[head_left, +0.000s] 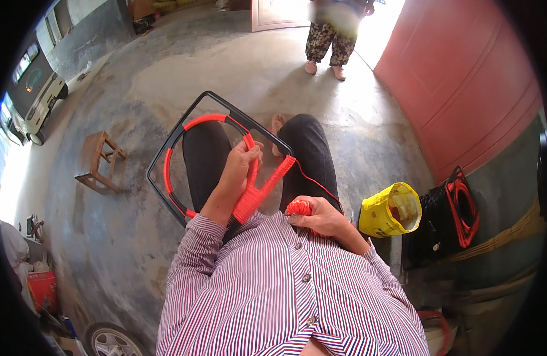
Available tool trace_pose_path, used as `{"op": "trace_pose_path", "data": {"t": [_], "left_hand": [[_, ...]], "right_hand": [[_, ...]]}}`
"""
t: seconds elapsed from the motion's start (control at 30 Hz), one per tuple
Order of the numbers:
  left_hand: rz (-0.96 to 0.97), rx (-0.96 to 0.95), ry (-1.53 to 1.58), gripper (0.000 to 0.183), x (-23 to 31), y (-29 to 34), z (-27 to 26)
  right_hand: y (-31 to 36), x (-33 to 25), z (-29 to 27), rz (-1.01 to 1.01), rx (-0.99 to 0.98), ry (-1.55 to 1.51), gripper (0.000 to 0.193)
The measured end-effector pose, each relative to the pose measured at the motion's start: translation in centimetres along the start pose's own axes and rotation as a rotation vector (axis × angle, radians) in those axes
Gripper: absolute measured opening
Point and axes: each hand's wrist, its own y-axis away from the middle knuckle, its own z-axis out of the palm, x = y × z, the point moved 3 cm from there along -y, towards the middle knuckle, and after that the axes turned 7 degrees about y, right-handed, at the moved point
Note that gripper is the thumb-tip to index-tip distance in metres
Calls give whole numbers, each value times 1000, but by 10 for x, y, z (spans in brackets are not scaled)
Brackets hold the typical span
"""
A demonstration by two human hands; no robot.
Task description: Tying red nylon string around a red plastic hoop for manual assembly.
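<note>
The right hand (325, 218) has its fingers closed round a bright red cord bundle (299, 207). The left hand (241, 166) grips a black angular frame partly wrapped in red (249, 203), over dark-trousered thighs (312, 139). Beyond stand a round yellow bucket (377, 216), a brown wooden stool (94, 149) and, farthest, a person (331, 41).

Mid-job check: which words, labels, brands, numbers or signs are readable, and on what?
None can be read.
Parked vehicle: greenish marking on its rear, too small and blurred.
Yellow container: dark print on its side, too small.
Red container: any print too blurred to tell.
Red-wrapped frame in the left hand: no lettering visible.
</note>
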Motion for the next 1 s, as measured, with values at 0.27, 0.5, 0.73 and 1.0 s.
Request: {"op": "trace_pose_path", "data": {"t": [0.27,0.5,0.73,1.0], "left_hand": [[7,29,40,14,3,-1,-9],[-25,62,6,13,-3,-2,-9],[-7,-11,-59,14,-1,-4,-4],[-95,-19,-19,13,6,19,13]], "right_hand": [[2,15,2,-1,59,-207,20],[-10,16,0,29,-22,-347,18],[-23,25,-3,60,15,-315,18],[-29,24,5,73,-45,-301,16]]}}
